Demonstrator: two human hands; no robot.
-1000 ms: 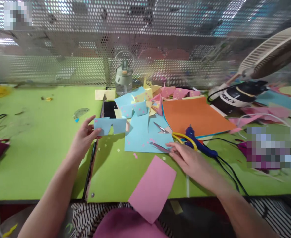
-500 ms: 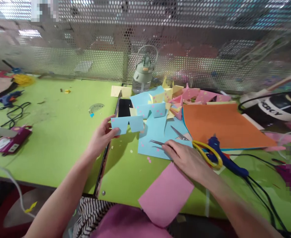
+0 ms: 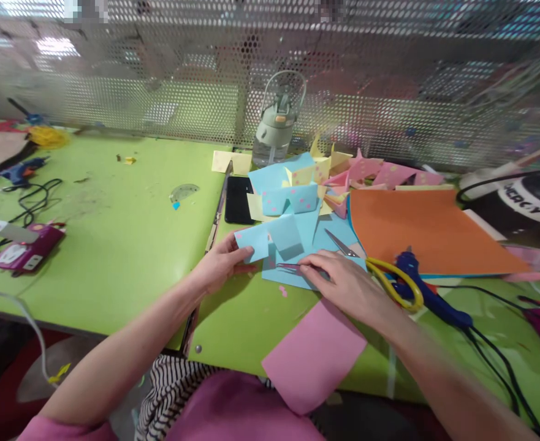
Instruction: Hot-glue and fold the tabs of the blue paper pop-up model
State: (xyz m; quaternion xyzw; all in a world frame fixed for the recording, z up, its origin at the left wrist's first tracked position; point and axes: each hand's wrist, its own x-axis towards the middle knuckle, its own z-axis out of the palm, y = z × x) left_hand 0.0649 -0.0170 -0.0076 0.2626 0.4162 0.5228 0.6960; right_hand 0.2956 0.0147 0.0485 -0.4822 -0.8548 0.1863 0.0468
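My left hand (image 3: 221, 260) pinches the left end of a blue paper cutout (image 3: 254, 241), which has a notch in its lower edge and a small pink spot near my fingers. The cutout is held tilted above the table. In my right hand (image 3: 334, 278) are curved tweezers (image 3: 289, 267), their tips pointing left over a light blue sheet (image 3: 281, 277). Small pink paper bits (image 3: 283, 291) lie just below that sheet. A pink sheet (image 3: 315, 355) rests by the front edge, under my right wrist. Scissors with yellow handles (image 3: 410, 297) lie right of my right hand.
Behind the sheet are folded blue paper with pink dots (image 3: 290, 199), pink paper pieces (image 3: 389, 173), a black phone (image 3: 239, 200) and a bottle (image 3: 274, 131). To the right are orange sheets (image 3: 430, 233) and a blue glue gun (image 3: 428, 300) with its cable. A perforated metal screen (image 3: 159, 79) stands behind.
The blue cutout in my left hand has tilted, its right end rising, and come nearer the tweezers. My right hand still holds the tweezers low over the sheet. The whole view has shifted slightly.
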